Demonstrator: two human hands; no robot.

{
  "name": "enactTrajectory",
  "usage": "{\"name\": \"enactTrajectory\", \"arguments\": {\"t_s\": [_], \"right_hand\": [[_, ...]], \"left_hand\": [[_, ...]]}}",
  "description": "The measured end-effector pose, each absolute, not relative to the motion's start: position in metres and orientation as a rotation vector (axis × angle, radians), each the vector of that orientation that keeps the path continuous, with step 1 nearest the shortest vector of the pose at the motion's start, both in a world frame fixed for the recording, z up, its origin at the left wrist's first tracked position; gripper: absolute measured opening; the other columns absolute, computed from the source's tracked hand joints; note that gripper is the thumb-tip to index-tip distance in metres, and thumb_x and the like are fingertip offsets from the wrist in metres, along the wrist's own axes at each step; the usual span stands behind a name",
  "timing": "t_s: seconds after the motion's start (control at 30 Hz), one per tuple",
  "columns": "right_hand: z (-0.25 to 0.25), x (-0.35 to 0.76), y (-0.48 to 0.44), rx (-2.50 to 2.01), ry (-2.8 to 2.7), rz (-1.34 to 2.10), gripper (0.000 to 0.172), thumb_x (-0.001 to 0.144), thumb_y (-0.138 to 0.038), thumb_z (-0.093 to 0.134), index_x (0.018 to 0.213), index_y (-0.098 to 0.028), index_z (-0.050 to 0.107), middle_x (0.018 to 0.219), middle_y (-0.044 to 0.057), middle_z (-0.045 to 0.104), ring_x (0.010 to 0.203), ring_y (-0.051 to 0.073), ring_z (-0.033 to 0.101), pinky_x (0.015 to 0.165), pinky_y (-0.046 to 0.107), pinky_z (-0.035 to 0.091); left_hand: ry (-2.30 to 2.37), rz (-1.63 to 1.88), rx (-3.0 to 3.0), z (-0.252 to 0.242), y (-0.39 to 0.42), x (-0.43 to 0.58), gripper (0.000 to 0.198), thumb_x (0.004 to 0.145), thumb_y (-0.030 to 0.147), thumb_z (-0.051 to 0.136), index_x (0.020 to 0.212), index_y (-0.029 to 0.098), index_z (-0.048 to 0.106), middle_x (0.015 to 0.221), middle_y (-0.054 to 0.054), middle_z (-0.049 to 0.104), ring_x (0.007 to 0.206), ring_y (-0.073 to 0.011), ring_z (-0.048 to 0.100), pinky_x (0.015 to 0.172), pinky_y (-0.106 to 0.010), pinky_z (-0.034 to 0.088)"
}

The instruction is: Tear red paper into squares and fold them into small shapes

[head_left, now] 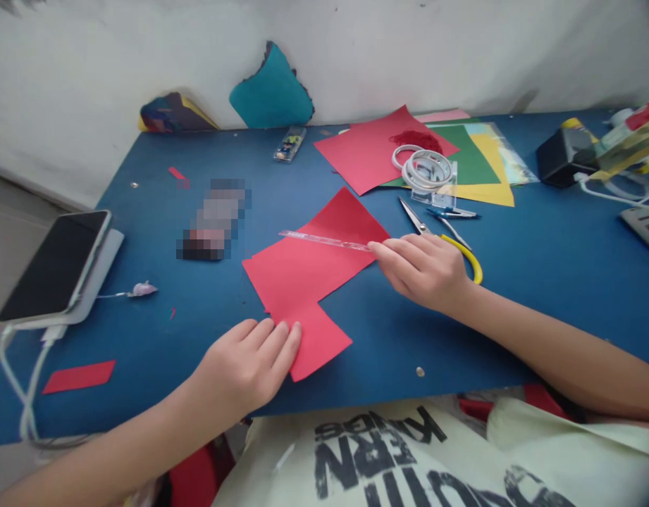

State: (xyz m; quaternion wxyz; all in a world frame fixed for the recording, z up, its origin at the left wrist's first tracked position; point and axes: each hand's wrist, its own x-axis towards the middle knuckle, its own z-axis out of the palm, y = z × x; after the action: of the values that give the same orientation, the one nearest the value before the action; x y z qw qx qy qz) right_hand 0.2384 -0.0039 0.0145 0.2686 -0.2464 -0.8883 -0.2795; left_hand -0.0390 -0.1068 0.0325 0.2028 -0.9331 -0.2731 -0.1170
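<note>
My right hand [427, 271] pinches one end of a narrow clear plastic ruler [324, 241]. The ruler lies slantwise over a sheet of red paper [313, 271] in the middle of the blue table. Nearer to me, a smaller red paper part [321, 341] meets the sheet's lower edge; whether the two are joined I cannot tell. My left hand [250, 362] is closed on the left edge of this lower part, its fingertips on top and the thumb hidden. Just behind my right hand lie scissors with yellow handles [475, 264], partly covered by it.
Coloured paper sheets [350, 151] and tape rolls [430, 169] lie at the back, a blue pen-like tool [454, 213] before them. On the left are a phone [60, 260] with white cables and a red paper strip [79, 377]. A black box [561, 155] stands at the right.
</note>
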Motion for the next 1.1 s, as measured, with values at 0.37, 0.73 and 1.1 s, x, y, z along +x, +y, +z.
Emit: {"name": "enactTrajectory", "arguments": {"t_s": [0.37,0.73,1.1], "right_hand": [[0.008,0.235,-0.001,-0.725,-2.390,-0.670,0.015,0.086,-0.014,0.056,0.100,-0.014,0.061,0.077,0.002,0.070,0.062,0.012,0.058,0.055,0.027,0.039],[0.022,0.238,-0.004,-0.968,-2.208,-0.777,0.015,0.089,-0.018,0.052,0.096,-0.016,0.065,0.071,0.002,0.069,0.058,0.013,0.058,0.052,0.027,0.038],[0.009,0.203,-0.077,-0.822,-2.393,-0.929,0.021,0.082,-0.011,0.060,0.099,-0.002,0.067,0.078,0.011,0.070,0.058,0.015,0.054,0.055,0.031,0.037]], "left_hand": [[-1.092,-0.103,-2.706,0.021,-0.089,0.044,0.029,0.080,0.000,0.041,0.060,0.015,0.056,0.051,-0.002,0.051,0.047,-0.0113,0.050,0.041,-0.026,0.033],[-1.801,-0.102,-3.038,0.024,-0.062,0.079,0.033,0.091,0.039,0.046,0.095,0.010,0.061,0.094,-0.012,0.064,0.094,-0.0276,0.061,0.075,-0.041,0.051],[-2.997,-1.086,-2.943,0.041,-0.030,0.019,0.037,0.092,0.045,0.030,0.087,0.014,0.051,0.076,-0.007,0.063,0.061,-0.0150,0.064,0.047,-0.024,0.049]]}}
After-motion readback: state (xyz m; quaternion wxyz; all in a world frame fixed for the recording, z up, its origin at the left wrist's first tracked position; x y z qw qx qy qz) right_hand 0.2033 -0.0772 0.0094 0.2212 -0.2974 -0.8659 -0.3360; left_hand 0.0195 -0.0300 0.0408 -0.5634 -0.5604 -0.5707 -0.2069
